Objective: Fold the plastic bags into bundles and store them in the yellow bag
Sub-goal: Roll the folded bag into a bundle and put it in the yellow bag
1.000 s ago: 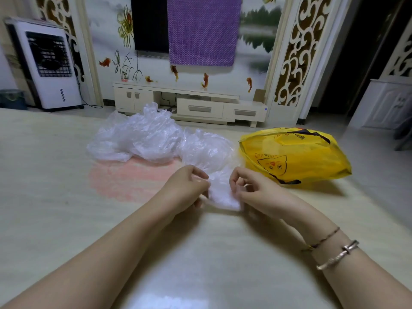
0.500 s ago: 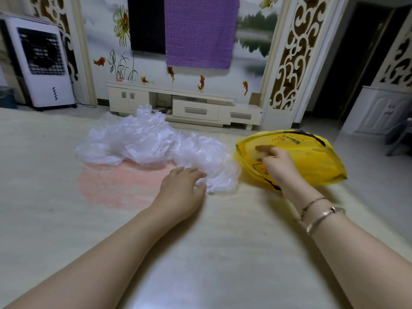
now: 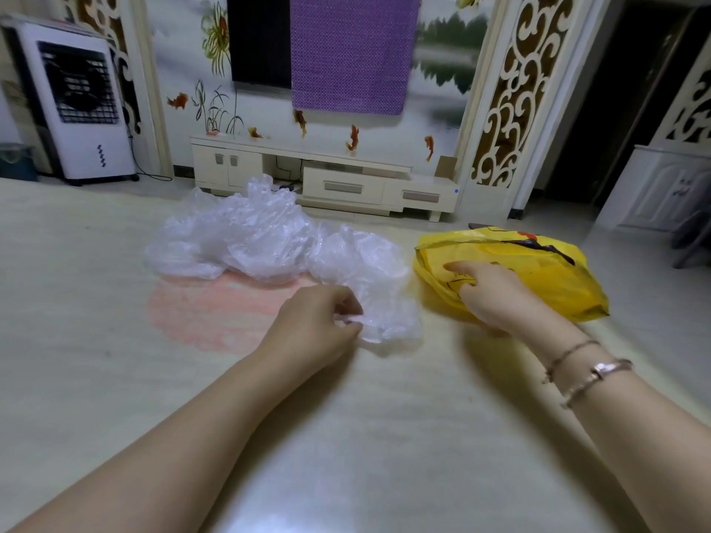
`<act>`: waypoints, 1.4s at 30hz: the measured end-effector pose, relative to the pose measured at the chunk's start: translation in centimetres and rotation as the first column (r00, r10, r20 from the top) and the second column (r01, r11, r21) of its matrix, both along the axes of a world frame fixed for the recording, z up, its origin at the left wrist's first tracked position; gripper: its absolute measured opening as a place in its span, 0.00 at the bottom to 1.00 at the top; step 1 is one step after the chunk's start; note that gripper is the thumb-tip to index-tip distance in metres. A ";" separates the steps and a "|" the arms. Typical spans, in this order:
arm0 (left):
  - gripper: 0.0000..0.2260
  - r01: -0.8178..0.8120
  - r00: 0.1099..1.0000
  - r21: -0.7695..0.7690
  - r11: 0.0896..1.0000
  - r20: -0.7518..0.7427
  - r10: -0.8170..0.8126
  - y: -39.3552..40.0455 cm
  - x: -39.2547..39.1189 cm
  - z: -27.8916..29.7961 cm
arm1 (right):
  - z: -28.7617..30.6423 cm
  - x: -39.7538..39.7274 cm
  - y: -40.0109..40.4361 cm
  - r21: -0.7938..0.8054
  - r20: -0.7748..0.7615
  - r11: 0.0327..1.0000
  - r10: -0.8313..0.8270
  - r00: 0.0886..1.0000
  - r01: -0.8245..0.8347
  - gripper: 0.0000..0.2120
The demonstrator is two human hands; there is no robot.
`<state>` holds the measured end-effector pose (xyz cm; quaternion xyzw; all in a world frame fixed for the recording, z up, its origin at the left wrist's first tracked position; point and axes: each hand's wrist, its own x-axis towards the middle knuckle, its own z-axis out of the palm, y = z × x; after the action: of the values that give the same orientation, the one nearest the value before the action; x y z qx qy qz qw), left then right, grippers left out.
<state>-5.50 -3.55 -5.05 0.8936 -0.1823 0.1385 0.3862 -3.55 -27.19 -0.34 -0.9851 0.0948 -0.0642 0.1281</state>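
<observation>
The pale tabletop [image 3: 115, 378] is lying broad and bare toward the person from both hands, giving open room for folding; its far edge is running just beyond the bags.

The heap of clear plastic bags [image 3: 246, 240] is sprawling beyond the left hand and off to its left, its long axis running side to side across the table. The nearest clear bag [image 3: 369, 271] is stretching from that heap down to the left hand, with its loose lower edge lying just to the right of the fingers.

The yellow bag [image 3: 546, 278] is lying to the right of the clear bags, just beside the nearest one, its long axis slanting away to the right, its open mouth seemingly along the far upper edge.

The left hand [image 3: 319, 328] is the nearer one to the clear bags: its curled fingers are pinching the crumpled lower corner of the nearest clear bag. The right hand [image 3: 488, 294] is resting on the yellow bag's near left part, forefinger stretched out straight and pressing the plastic, the other fingers loosely bent and gripping nothing that I can see.

Judging from this, the coming move is drawing that clear bag toward the person onto the bare surface, with the right hand needing to cross leftward to help.
</observation>
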 end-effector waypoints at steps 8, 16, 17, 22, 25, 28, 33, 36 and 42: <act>0.13 0.100 0.954 -0.109 0.989 -0.273 -0.127 0.3 -1.4 0.9 | -1.0 -5.8 3.0 0.222 0.021 0.961 0.164 0.986 -0.165 0.04; 0.11 0.096 0.942 -0.157 0.983 -0.305 -0.140 -0.7 -1.4 1.2 | -3.3 -4.8 4.0 0.675 0.165 0.664 0.290 0.943 -0.322 0.08; 0.10 0.099 0.942 -0.166 0.981 -0.301 -0.146 -0.9 -1.5 1.1 | -3.2 -4.9 4.2 0.745 0.200 0.578 0.283 0.938 -0.333 0.09; 0.04 0.120 0.948 -0.292 0.949 -0.250 -0.197 -1.6 -1.9 1.1 | -2.8 -4.9 4.7 0.928 0.322 0.113 0.232 0.918 -0.355 0.12; 0.02 0.057 0.941 -0.511 0.857 -0.260 -0.218 -1.2 -2.1 1.9 | -2.5 -5.1 4.8 0.924 0.382 -0.059 0.130 0.915 -0.377 0.10; 0.00 -0.010 0.870 -0.764 0.645 -0.325 -0.371 -0.7 -2.4 2.6 | -3.1 -5.1 4.8 0.907 0.413 0.069 0.048 0.909 -0.416 0.10; 0.12 0.028 0.845 -0.778 0.628 -0.317 -0.430 -0.8 -3.1 2.7 | -4.1 -5.6 6.1 0.897 0.354 0.176 0.262 0.898 -0.405 0.09; 0.03 -0.041 0.875 -0.738 0.673 -0.352 -0.333 -1.1 -3.2 2.9 | -3.8 -5.6 5.9 0.895 0.383 0.195 0.124 0.915 -0.401 0.03; 0.11 -0.141 0.897 -0.607 0.782 -0.413 -0.158 -0.7 -3.1 3.0 | -2.6 -5.3 3.9 0.967 0.247 0.003 -0.232 0.941 -0.254 0.07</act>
<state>-8.58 -4.29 -2.01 0.7219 -0.0378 -0.0176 0.6908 -8.90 -23.34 -2.96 -0.5758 0.0808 -0.1458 0.8005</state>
